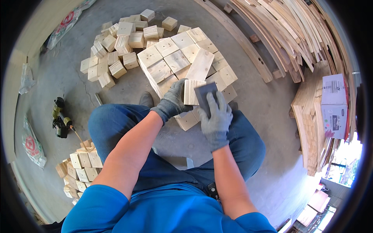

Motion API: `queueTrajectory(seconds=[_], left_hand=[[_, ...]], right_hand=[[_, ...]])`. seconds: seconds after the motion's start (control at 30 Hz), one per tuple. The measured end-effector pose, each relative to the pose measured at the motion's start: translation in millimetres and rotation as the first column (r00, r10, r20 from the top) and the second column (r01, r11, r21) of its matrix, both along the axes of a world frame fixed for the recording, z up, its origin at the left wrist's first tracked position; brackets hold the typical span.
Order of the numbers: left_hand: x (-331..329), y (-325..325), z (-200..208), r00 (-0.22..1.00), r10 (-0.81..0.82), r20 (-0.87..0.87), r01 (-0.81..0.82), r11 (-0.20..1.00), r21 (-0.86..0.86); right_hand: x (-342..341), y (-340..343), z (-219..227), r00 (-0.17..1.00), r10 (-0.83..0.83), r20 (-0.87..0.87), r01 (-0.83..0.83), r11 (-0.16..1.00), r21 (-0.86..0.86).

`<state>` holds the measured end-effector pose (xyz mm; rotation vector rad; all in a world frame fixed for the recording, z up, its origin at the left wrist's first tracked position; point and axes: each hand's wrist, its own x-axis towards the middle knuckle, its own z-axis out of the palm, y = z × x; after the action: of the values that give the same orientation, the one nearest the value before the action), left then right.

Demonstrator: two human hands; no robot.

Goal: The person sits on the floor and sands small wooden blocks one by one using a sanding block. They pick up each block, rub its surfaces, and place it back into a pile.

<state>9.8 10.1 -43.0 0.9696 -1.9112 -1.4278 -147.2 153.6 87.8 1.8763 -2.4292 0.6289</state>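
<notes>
Pine was the small wood block that the gloved left hand gripped steady above the stacked blocks, fingers closed round it, so the right hand, clamped on a grey sanding pad, could press against its face.

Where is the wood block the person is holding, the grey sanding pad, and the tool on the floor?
wood block (189, 92), head view, its ridged end face.
sanding pad (204, 91), head view, its flat top.
tool (60, 118), head view, its dark body.
</notes>
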Motion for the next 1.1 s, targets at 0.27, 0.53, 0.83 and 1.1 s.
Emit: queueTrajectory(seconds=[0.27,0.53,0.83,1.1], left_hand=[[-4.0,-1.6,7.0,0.997,0.000,-0.071,-0.002,1.000,-0.018],[-2.3,0.4,12.1,0.999,0.007,0.054,-0.002,0.995,-0.095],[-2.3,1.1,7.7,0.997,0.001,0.071,0.004,0.997,-0.074],[-5.5,-2.0,-9.9,0.951,-0.012,-0.310,0.061,0.987,0.148]], right_hand=[[-33.8,-109.4,7.5,0.994,-0.062,0.092,0.050,0.991,0.128],[7.7,-2.8,6.7,1.000,-0.029,-0.002,0.029,0.999,0.041],[13.9,6.7,8.6,0.992,0.060,-0.108,-0.055,0.997,0.046],[-5.1,-111.0,17.9,0.999,0.030,-0.029,-0.026,0.993,0.111]])
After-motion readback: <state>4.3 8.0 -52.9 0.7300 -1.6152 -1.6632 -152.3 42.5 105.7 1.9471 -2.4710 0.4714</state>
